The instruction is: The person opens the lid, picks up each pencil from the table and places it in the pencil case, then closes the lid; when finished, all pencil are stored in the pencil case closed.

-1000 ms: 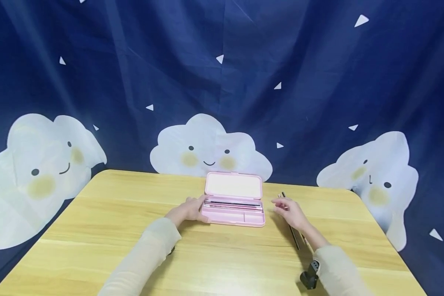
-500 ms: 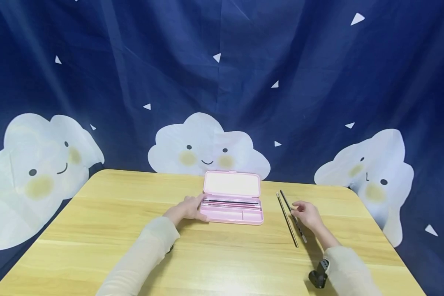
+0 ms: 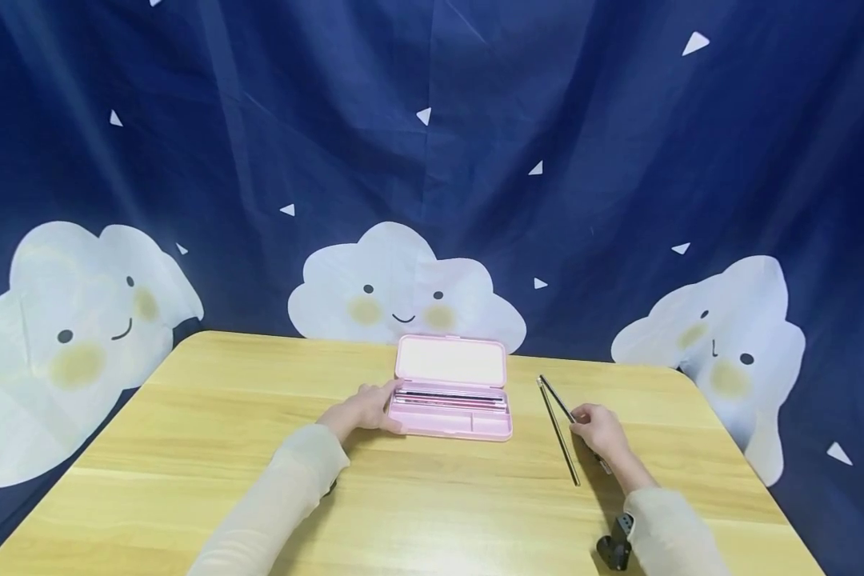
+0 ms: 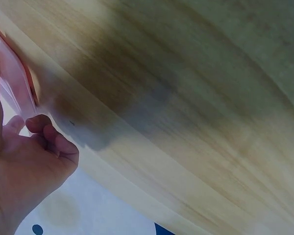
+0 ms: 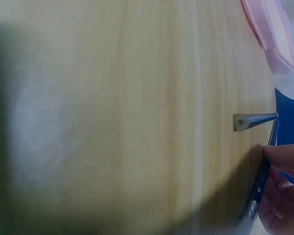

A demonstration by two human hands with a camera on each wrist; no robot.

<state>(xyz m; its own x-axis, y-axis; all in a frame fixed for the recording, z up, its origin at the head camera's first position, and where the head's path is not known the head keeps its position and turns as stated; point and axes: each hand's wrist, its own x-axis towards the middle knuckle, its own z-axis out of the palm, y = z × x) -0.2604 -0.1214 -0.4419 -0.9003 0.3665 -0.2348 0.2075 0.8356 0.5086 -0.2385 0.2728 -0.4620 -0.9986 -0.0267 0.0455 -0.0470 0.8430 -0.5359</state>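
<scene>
An open pink pencil case [image 3: 450, 426] lies at the far middle of the table, its lid leaning back and several pencils [image 3: 450, 397] in its long rear compartment. My left hand [image 3: 366, 406] grips the case's left end, thumb at the front. In the left wrist view, the case's edge [image 4: 20, 73] shows beside that hand. To the right, my right hand [image 3: 602, 432] pinches a dark pencil [image 3: 558, 395] between thumb and fingers near its middle. Another dark pencil [image 3: 560, 436] lies just left of it, their far ends close together. Its blunt near end shows in the right wrist view.
The wooden table [image 3: 432, 512] has rounded far corners. A blue curtain [image 3: 432, 160] with smiling white clouds hangs right behind it. A black wrist camera [image 3: 615, 544] is strapped at my right sleeve, close over the table.
My right hand has moved right, off the left pencil, and taken hold of the right one. That pencil's near end has swung to the right. The left hand stays at the case.
</scene>
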